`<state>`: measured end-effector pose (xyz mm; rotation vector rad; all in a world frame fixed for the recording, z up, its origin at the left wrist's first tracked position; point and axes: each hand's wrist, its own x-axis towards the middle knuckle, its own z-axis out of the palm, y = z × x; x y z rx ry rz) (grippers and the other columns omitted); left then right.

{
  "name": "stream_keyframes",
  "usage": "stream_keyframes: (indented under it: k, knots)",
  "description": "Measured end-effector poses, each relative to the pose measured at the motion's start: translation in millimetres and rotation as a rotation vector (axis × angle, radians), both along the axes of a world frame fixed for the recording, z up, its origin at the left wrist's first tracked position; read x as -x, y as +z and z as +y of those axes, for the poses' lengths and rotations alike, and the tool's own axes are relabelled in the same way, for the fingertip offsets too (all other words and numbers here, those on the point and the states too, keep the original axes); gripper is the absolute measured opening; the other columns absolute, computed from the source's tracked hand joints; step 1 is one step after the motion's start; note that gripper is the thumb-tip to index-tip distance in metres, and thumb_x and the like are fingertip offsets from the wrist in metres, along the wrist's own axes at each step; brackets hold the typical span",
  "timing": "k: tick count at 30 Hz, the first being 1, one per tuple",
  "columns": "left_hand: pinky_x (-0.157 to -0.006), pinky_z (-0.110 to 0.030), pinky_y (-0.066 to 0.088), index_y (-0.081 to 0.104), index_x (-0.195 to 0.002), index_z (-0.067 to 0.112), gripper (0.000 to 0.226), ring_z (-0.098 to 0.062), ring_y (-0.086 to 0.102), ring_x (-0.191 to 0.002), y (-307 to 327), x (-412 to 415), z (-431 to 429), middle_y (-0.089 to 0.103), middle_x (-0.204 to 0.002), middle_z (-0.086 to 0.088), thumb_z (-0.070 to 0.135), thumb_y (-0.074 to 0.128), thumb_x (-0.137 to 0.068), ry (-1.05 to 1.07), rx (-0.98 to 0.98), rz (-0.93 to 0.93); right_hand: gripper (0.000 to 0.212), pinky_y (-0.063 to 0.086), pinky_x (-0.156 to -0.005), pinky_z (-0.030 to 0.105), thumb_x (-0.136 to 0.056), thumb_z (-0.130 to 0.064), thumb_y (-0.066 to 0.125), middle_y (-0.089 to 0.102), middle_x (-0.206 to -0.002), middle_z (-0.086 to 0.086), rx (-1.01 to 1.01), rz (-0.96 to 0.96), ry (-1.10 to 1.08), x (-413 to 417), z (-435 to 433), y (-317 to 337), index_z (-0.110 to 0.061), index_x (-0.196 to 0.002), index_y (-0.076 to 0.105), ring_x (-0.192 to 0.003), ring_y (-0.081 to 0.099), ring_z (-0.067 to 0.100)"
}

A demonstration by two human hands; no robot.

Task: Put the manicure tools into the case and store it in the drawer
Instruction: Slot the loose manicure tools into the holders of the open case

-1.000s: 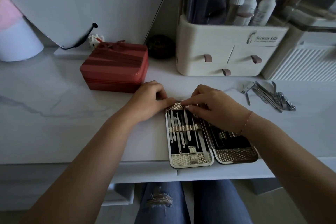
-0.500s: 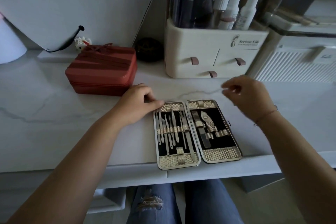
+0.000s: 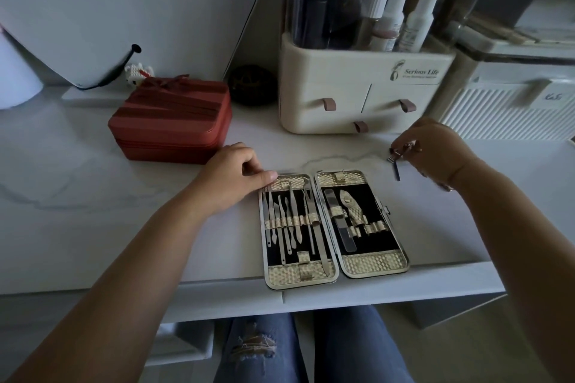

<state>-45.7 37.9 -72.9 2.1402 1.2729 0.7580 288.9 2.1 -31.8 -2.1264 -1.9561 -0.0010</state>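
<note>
Left hand (image 3: 231,176) rests on the counter (image 3: 77,211) with fingers curled and the thumb tip pressed on the upper-left corner of the open case (image 3: 334,227); it pins the case rather than grasping anything. Right hand (image 3: 435,149) is off to the right of the case, fingers pinched together on a small metal tool (image 3: 396,158), apparently a clipper, whose dark lever or blade hangs down toward the counter.

Case position: lies flat, both halves open, near the front edge of the counter, directly between the two forearms. Left half holds a row of slim tools under the strap (image 3: 291,221). Right half holds a file (image 3: 340,221) and a patterned clipper (image 3: 353,207), with several strap loops to their right apparently free. Cannot tell from this view how many loose tools remain; the right hand covers that patch of counter.

Step in hand (judged): carry the held tool to a free loop in the right half.

Notes for doing it well:
- Fold the hanging part flat first, or it may catch on the strap.
- Slide the tool in lengthwise under the loop, not down from above.
- Left thumb should hold its pressure; the case looks light and sits close to the edge, so a push toward the person could tip it off.
- Seat the tool flush so the halves can close.

Drawer not yet addressed; the organiser (image 3: 364,93) behind the case has small drawers with tab pulls.
</note>
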Motion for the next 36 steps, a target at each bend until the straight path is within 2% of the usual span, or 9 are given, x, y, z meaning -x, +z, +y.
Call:
stream_keyframes:
  k: [8,18,22,24,26,28,31,34,36]
  knots:
    - [-0.058,-0.018,0.032,0.052,-0.063,0.019,0.028,-0.005,0.045,-0.064,2.9,-3.4,-4.7,0.051,-0.074,0.005,0.032,0.073,-0.076,0.04,-0.042,0.009,0.011,0.043,-0.086,0.035,-0.082,-0.014,0.064,0.052,-0.095,-0.001,-0.026,-0.01,0.128,-3.4,-6.6,2.1,-0.02,-0.09,0.069,-0.089,0.053,0.019]
    - [-0.056,-0.012,0.032,0.054,-0.067,0.012,0.026,-0.002,0.044,-0.063,2.7,-7.0,-9.0,0.051,-0.073,0.004,0.028,0.072,-0.078,0.12,-0.113,0.022,0.01,0.044,-0.074,0.033,-0.084,-0.017,0.063,0.056,-0.077,-0.006,-0.176,0.108,0.105,26.8,-33.0,-0.8,-0.012,-0.092,0.068,-0.084,0.057,0.022]
    - [-0.064,-0.019,0.035,0.061,-0.077,0.009,0.022,-0.003,0.046,-0.069,8.2,-9.2,-11.7,0.054,-0.083,0.0,0.029,0.071,-0.079,0.124,-0.188,-0.053,0.005,0.042,-0.069,0.025,-0.082,-0.024,0.066,0.065,-0.076,-0.01,-0.248,0.434,0.168,64.5,-54.3,14.4,-0.025,-0.087,0.067,-0.07,0.059,0.004]
    - [-0.067,-0.016,0.038,0.065,-0.085,0.013,0.022,-0.002,0.049,-0.073,21.8,-15.3,-23.5,0.056,-0.086,0.003,0.035,0.066,-0.082,0.062,-0.218,-0.161,0.006,0.05,-0.071,0.03,-0.08,-0.02,0.068,0.069,-0.078,-0.004,-0.15,0.7,0.201,90.2,-66.4,20.1,-0.025,-0.084,0.068,-0.073,0.063,0.011]
    - [-0.068,-0.013,0.043,0.067,-0.09,0.018,0.025,-0.003,0.057,-0.074,39.3,-24.4,-43.7,0.063,-0.084,0.007,0.041,0.059,-0.085,-0.053,-0.081,-0.267,0.007,0.051,-0.072,0.036,-0.079,-0.016,0.069,0.071,-0.077,0.001,-0.043,0.926,0.233,112.2,-74.5,23.6,-0.019,-0.085,0.071,-0.072,0.062,0.019]
    - [-0.066,-0.017,0.048,0.069,-0.089,0.016,0.029,-0.007,0.062,-0.07,49.8,-30.9,-61.6,0.068,-0.077,0.005,0.043,0.059,-0.083,-0.136,0.084,-0.365,0.006,0.048,-0.067,0.031,-0.079,-0.014,0.07,0.07,-0.074,0.003,0.01,1.034,0.244,125.5,-78.0,24.2,-0.014,-0.085,0.071,-0.066,0.057,0.017]
    - [-0.066,-0.025,0.054,0.07,-0.087,0.015,0.02,-0.016,0.067,-0.068,50.5,-31.2,-73.2,0.071,-0.074,-0.003,0.033,0.064,-0.083,-0.115,0.112,-0.463,0.005,0.046,-0.06,0.022,-0.078,-0.015,0.071,0.068,-0.069,0.003,0.031,1.079,0.225,136.9,-80.1,23.2,-0.012,-0.081,0.07,-0.059,0.055,0.011]
    - [-0.059,-0.016,0.05,0.069,-0.085,0.009,0.01,-0.011,0.068,-0.062,46.2,-29.9,-79.7,0.071,-0.069,-0.002,0.017,0.063,-0.086,-0.028,0.15,-0.554,0.004,0.052,-0.059,0.032,-0.079,-0.018,0.071,0.07,-0.07,0.004,-0.08,0.96,0.208,146.9,-83.2,19.3,-0.015,-0.081,0.07,-0.059,0.059,0.022]
    - [-0.055,-0.015,0.048,0.068,-0.082,0.007,0.011,-0.012,0.067,-0.06,44.5,-30.6,-84.2,0.071,-0.067,-0.002,0.016,0.063,-0.087,0.052,0.204,-0.618,0.004,0.046,-0.05,0.019,-0.08,-0.019,0.07,0.064,-0.061,-0.006,-0.207,0.823,0.209,154.1,-86.8,17.1,-0.017,-0.083,0.068,-0.051,0.055,0.009]
